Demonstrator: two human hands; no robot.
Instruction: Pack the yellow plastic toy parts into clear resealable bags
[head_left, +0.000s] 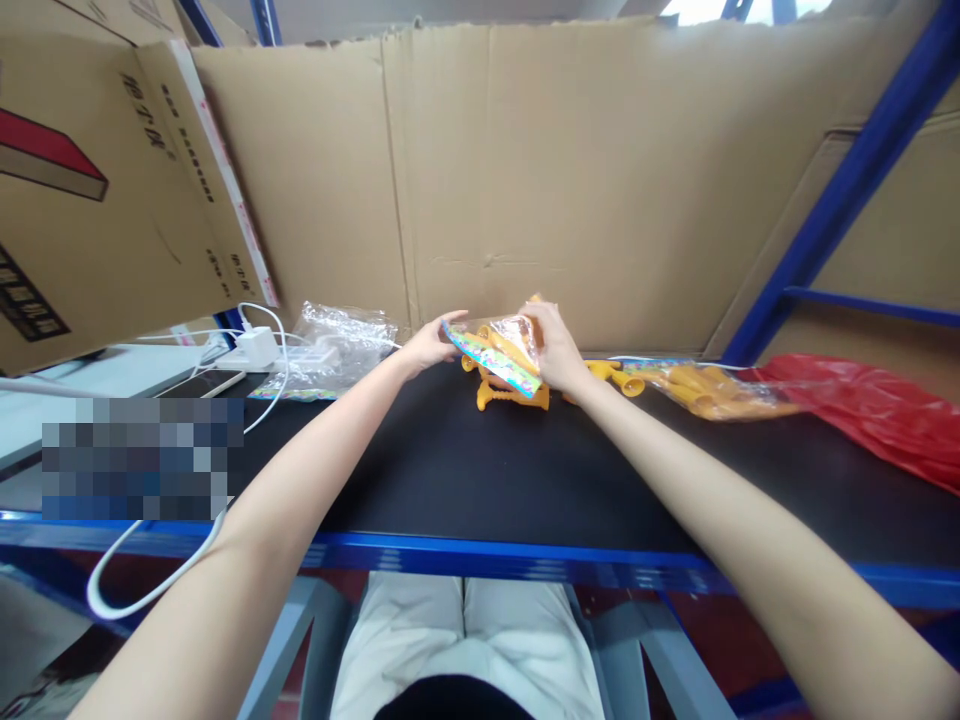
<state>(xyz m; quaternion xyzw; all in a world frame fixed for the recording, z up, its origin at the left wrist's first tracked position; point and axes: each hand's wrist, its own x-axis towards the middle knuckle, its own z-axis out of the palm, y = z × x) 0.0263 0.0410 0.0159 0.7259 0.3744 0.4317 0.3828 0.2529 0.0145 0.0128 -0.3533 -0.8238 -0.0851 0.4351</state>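
Note:
A clear plastic bag with a colourful printed strip is held up between my hands, with yellow plastic pieces showing inside. My left hand pinches the left end of its strip. Around the bag's right side, the fingers of my right hand are closed. Loose yellow pieces lie on the black tabletop just below the bag. More yellow pieces rest to the right, beside my right wrist.
A filled bag of yellow pieces and a red plastic bag lie at the right. Clear bags, a white charger with cables and a phone are at the left. Cardboard walls the back.

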